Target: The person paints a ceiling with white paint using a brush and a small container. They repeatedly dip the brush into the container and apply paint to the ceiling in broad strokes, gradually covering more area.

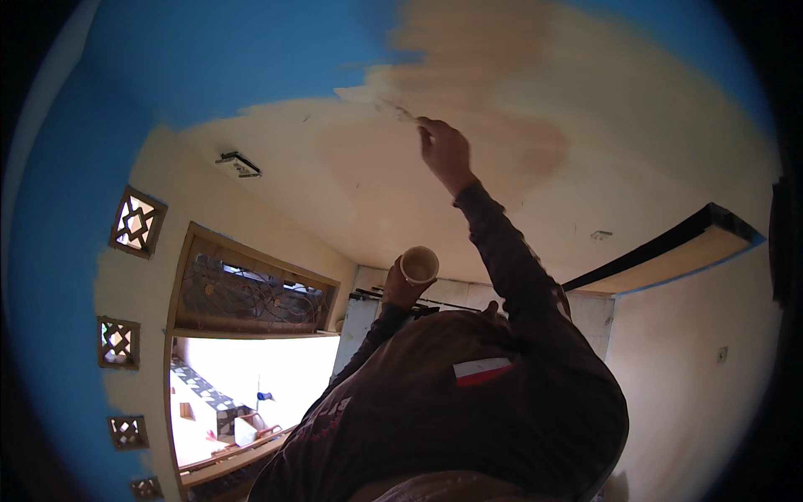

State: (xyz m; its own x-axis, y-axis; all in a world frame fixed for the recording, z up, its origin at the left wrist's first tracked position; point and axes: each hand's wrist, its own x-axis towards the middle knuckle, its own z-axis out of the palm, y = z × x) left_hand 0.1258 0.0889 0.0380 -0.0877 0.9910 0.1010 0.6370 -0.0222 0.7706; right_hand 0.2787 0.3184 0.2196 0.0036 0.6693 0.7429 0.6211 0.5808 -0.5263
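My right hand [446,152] is raised to the ceiling [276,134], its fingers closed round a paintbrush [404,112]. The brush is blurred, and its tip meets a pale wet streak [358,94] at the ragged border between cream and blue paint. Lower and to the left, my left hand [403,289] grips a round, pale tub [419,264], its mouth tilted toward me. Light-coloured paint seems to lie inside it. Both arms wear dark sleeves.
A wooden window [177,360] with a dark grille above a bright opening stands at left, beside patterned vent blocks [137,222]. A ceiling fitting [238,164] sits near that wall. At right, a dark-edged ledge [669,251] juts out, and a switch plate [722,355] is on the wall.
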